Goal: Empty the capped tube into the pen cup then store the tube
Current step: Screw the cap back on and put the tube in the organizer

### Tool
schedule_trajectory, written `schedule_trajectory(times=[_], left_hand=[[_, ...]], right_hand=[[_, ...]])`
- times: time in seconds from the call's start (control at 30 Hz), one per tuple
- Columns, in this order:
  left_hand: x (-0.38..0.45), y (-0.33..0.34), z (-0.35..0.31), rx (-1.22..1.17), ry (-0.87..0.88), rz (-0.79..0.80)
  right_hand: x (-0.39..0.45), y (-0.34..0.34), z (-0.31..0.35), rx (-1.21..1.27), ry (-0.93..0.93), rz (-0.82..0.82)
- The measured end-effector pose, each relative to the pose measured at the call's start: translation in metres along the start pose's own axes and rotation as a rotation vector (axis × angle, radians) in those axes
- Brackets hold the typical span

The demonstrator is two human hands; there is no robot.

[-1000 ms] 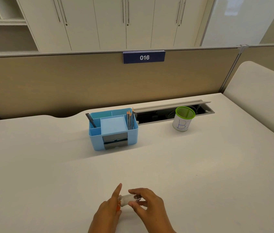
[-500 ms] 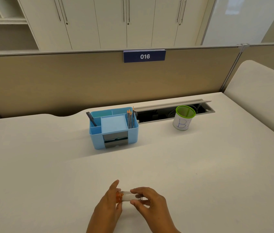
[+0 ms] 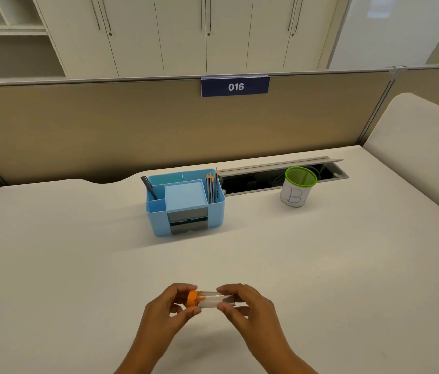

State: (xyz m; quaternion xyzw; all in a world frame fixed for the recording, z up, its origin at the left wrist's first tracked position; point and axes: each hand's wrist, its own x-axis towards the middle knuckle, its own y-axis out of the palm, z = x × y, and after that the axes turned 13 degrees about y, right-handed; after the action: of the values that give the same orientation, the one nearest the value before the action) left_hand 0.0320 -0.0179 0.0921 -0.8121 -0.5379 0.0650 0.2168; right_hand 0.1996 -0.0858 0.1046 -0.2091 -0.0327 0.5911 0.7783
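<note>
A small clear tube (image 3: 210, 300) with an orange cap (image 3: 192, 298) lies sideways in both hands, just above the near part of the white desk (image 3: 78, 265). My left hand (image 3: 171, 309) pinches the orange cap end with thumb and fingers. My right hand (image 3: 242, 306) grips the clear body at its other end. What is inside the tube is too small to make out. The pen cup (image 3: 297, 188), green-rimmed mesh with a white label marked "B", stands at the far right of the desk.
A light blue desk organiser (image 3: 186, 202) with a pen, several pencils and a front drawer stands mid-desk at the back. Behind it runs an open cable slot (image 3: 266, 179) and a tan partition (image 3: 105, 130).
Both hands have lifted the tube slightly and moved apart along it. My left fingers have closed round the orange cap, which now shows fully.
</note>
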Motion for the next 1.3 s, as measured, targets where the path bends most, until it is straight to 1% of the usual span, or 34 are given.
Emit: schedule_trajectory(times=[0.17,0.27,0.5,0.63,0.73,0.83,0.9,0.97,1.17,1.23,1.3], left_hand=[[0.009,-0.001,-0.006,-0.138,-0.006,-0.017],[0.011,-0.003,-0.007,-0.176,-0.001,-0.022],[0.016,-0.004,-0.007,-0.112,0.072,-0.039],[0.018,-0.005,-0.006,-0.11,0.073,-0.061],[0.02,-0.003,-0.004,-0.069,0.069,-0.128],[0.027,0.001,-0.003,0.011,0.065,-0.217],[0.034,0.004,-0.003,0.053,0.064,-0.254],[0.044,0.004,-0.003,0.048,0.057,-0.288],[0.084,-0.007,-0.01,0.003,0.066,-0.392],[0.099,-0.008,-0.013,-0.026,0.068,-0.396],[0.112,-0.006,-0.015,-0.044,0.06,-0.365]], right_hand=[[0.0,-0.005,0.008,0.061,-0.005,-0.046],[0.0,-0.005,0.012,0.086,-0.003,-0.066],[0.007,-0.005,0.018,0.113,0.061,-0.052],[0.015,-0.002,0.019,0.113,0.077,-0.045],[0.026,0.0,0.021,0.16,0.123,0.01],[0.042,0.006,0.022,0.282,0.193,0.037],[0.052,0.012,0.022,0.338,0.245,0.02],[0.063,0.017,0.025,0.355,0.256,-0.005],[0.102,0.031,0.047,0.385,0.15,-0.126],[0.118,0.033,0.056,0.403,0.154,-0.157],[0.133,0.034,0.065,0.454,0.2,-0.192]])
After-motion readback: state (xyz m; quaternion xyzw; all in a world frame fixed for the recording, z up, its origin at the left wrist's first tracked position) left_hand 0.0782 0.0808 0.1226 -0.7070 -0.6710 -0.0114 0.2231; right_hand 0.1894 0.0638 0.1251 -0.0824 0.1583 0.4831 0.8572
